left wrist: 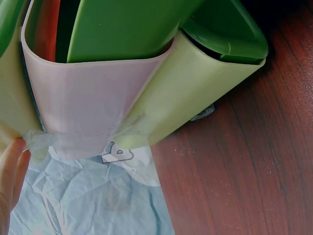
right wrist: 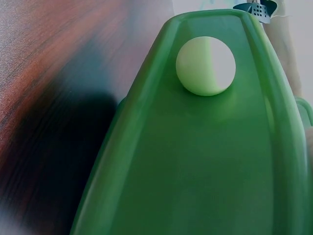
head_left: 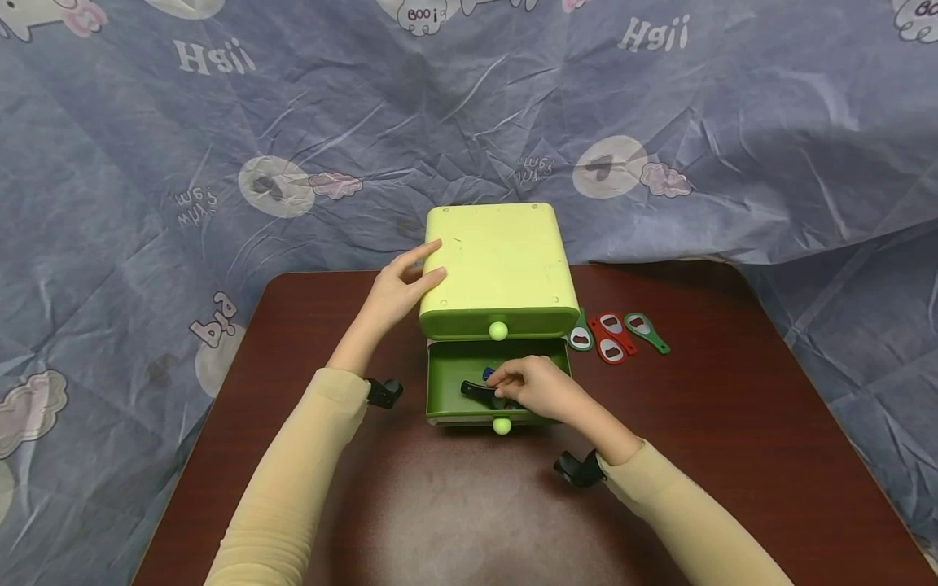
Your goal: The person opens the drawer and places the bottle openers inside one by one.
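Observation:
A small drawer cabinet (head_left: 498, 252) with a pale yellow-green top stands on the table. My left hand (head_left: 396, 289) rests against its left upper edge, fingers mostly straight; in the left wrist view, the fingertips (left wrist: 14, 164) are beside the cabinet's side. Below the top tier, a green drawer (head_left: 443, 391) is pulled out. My right hand (head_left: 538, 387) reaches into it with bent fingers, right above a black curved item (head_left: 478, 392). Whether the fingers pinch that item is hidden. A small blue thing (head_left: 488, 373) lies behind. The right wrist view shows a drawer front with a round knob (right wrist: 205, 66).
Several red and green bottle openers (head_left: 611, 325) lie on the table right of the cabinet. The brown table (head_left: 696, 423) backs onto a hanging grey-blue cloth (head_left: 410, 122). Clear tape (left wrist: 78, 141) joins the cabinet's pink middle tier (left wrist: 93, 98) to its neighbours.

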Available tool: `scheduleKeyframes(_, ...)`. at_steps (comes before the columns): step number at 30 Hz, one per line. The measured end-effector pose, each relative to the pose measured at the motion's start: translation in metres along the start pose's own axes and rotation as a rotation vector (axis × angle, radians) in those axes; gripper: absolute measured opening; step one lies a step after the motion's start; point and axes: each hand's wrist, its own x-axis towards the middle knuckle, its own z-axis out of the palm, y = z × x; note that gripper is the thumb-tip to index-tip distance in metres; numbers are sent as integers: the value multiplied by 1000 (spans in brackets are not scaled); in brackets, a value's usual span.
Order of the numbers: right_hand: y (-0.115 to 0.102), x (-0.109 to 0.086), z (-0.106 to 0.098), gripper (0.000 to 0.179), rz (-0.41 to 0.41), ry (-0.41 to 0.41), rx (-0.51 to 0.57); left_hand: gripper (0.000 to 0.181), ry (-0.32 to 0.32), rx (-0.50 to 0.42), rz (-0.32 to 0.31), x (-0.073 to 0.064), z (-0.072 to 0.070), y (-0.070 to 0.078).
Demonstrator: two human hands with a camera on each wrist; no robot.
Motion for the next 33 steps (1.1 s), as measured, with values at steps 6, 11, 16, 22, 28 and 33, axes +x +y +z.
scheduleKeyframes(6,-2,1,1,18,4,10,-25,53,6,-12,-7,0,0,-2)
scheduleKeyframes(11,-3,0,1,17,30,85,-23,53,8,-8,-6,0,0,-3)
scheduleKeyframes(16,-5,-8,-7,16,30,137,21,54,7,-2,2,0,0,-2)
scheduleKeyframes(22,-1,-24,-26,20,59,179,116,53,3,3,16,0,-1,-2)
scheduleKeyframes(28,15,-40,-50,26,87,192,209,54,2,0,17,2,-1,-2)
scheduleKeyframes(33,35,-48,-72,34,109,221,283,53,4,2,23,2,-2,-3)
